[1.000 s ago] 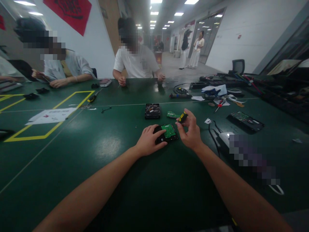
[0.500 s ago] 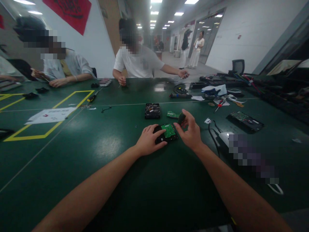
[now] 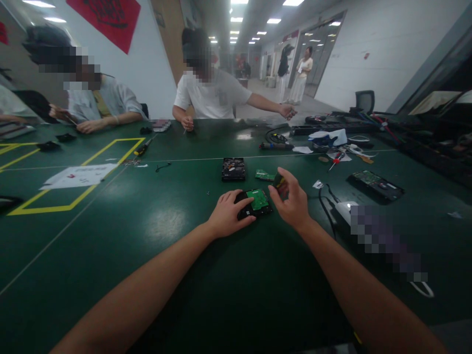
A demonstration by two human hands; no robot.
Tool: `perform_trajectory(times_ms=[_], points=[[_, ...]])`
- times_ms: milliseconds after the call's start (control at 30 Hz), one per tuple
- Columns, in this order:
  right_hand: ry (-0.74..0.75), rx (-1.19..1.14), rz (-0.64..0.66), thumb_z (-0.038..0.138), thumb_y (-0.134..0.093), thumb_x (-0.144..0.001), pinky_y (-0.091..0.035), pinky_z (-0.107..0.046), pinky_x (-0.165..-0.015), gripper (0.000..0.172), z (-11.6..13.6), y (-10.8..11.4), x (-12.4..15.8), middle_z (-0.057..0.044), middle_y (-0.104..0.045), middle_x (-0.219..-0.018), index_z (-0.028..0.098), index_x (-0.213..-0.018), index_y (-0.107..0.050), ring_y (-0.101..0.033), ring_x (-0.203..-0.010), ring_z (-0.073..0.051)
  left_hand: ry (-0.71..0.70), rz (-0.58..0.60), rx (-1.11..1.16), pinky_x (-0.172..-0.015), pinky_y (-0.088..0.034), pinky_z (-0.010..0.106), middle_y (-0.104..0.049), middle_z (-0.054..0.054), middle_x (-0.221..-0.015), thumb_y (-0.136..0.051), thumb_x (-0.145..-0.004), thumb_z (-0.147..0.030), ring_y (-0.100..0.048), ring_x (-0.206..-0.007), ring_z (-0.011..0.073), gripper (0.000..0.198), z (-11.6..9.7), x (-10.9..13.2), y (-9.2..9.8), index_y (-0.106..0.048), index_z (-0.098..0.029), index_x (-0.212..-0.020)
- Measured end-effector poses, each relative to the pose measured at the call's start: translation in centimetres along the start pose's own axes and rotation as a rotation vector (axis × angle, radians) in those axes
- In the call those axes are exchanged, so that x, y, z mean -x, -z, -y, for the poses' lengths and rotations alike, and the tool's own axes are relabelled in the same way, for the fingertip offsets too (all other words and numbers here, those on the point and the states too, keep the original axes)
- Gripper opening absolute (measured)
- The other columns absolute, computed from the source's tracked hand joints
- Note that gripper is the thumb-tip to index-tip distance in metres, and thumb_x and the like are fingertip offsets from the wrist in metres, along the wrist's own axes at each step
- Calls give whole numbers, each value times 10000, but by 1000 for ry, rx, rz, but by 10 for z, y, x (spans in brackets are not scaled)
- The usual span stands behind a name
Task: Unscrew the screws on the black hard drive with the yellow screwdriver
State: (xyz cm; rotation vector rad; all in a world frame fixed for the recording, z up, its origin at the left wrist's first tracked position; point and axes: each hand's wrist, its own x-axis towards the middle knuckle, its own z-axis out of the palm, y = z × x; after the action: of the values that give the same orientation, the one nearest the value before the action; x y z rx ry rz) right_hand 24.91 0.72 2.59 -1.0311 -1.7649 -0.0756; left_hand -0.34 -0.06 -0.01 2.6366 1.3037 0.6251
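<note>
The left hand holds down a flat black metal drive with a green board on top. Its thumb lies along the near edge, its pointing finger rests on the green part, and the other fingers are spread toward the far side. The drive sits right under them, on the shiny dark green table.

The right hand is up by the drive's right end. Its thumb and fingers make a narrow pinch on a short, fat black and yellow handle. I cannot tell if its tip touches the drive.

Just past the right fingertips lies a small green circuit board. Past the left fingers is a second flat black drive. To the right of the right fingers are a small white scrap and a thin black cord. Farther right lies a third black drive, also with green on it.
</note>
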Motion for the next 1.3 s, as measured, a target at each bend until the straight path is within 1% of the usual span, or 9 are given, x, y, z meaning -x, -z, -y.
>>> perform_trajectory(times_ms=[167, 367, 500, 567, 633, 767, 900, 1133, 1300], points=[[9, 19, 2, 365, -681, -990, -671, -471, -775, 612, -1, 0, 0, -43, -697, -1075, 382, -1554, -445, -652, -739, -211, -6, -4, 7, -1200, -384, 635, -445, 136, -1597, -663, -960, -622, -432, -1459, 403, 639, 1, 0, -1, -572, -329, -1521], [-28, -13, 13, 358, -642, -1009, -667, -473, -831, 603, 1, 0, 1, -74, -710, -1243, 351, -1568, -415, -699, -796, -213, 0, 19, -13, -1205, -378, 629, -430, 133, -1602, -663, -954, -639, -426, -1463, 399, 654, 3, -1, -2, -571, -330, -1522], [-47, -37, -13, 339, -636, -1011, -658, -399, -721, 619, 3, 0, 1, -65, -725, -1175, 321, -1580, -393, -685, -722, -184, -1, 16, -14, -1212, -371, 625, -424, 139, -1604, -653, -966, -624, -414, -1475, 395, 648, 2, 0, -1, -560, -322, -1532], [-48, -19, -45, 345, -646, -1006, -652, -388, -699, 617, 3, 1, 1, -70, -720, -1186, 316, -1573, -404, -669, -696, -174, 3, 12, -12, -1208, -374, 631, -423, 137, -1607, -652, -968, -619, -411, -1477, 398, 643, 2, 0, -1, -558, -326, -1533], [-47, -3, -59, 357, -651, -1002, -654, -394, -703, 615, 3, 1, 2, -74, -713, -1209, 319, -1568, -413, -659, -692, -175, 3, 11, -11, -1206, -375, 633, -424, 138, -1606, -652, -966, -627, -416, -1472, 399, 644, 2, 0, -2, -563, -328, -1529], [-30, -4, -62, 358, -661, -998, -655, -407, -708, 624, 3, 0, 2, -63, -713, -1172, 330, -1572, -417, -641, -680, -179, 4, 13, -8, -1205, -379, 633, -431, 132, -1604, -656, -959, -637, -422, -1468, 400, 648, 3, 0, -2, -568, -334, -1525], [-29, 6, -58, 361, -661, -1000, -658, -420, -733, 626, 2, -1, 3, -80, -699, -1248, 338, -1577, -418, -650, -710, -186, 7, 12, -2, -1207, -376, 638, -431, 127, -1610, -660, -959, -628, -418, -1472, 403, 644, 1, -1, -1, -566, -336, -1525], [-32, -13, -49, 357, -657, -1000, -661, -429, -759, 643, -2, -2, 4, -80, -690, -1292, 349, -1592, -404, -663, -747, -193, 10, 14, 9, -1212, -369, 642, -429, 127, -1609, -667, -956, -623, -418, -1472, 407, 645, 0, 0, 1, -570, -332, -1523], [-37, 0, -45, 370, -659, -999, -664, -438, -745, 645, -1, -2, 2, -88, -697, -1264, 332, -1592, -407, -654, -729, -197, 4, 10, 5, -1206, -381, 632, -439, 132, -1598, -680, -951, -615, -428, -1465, 401, 642, 0, -1, 0, -575, -329, -1516]])
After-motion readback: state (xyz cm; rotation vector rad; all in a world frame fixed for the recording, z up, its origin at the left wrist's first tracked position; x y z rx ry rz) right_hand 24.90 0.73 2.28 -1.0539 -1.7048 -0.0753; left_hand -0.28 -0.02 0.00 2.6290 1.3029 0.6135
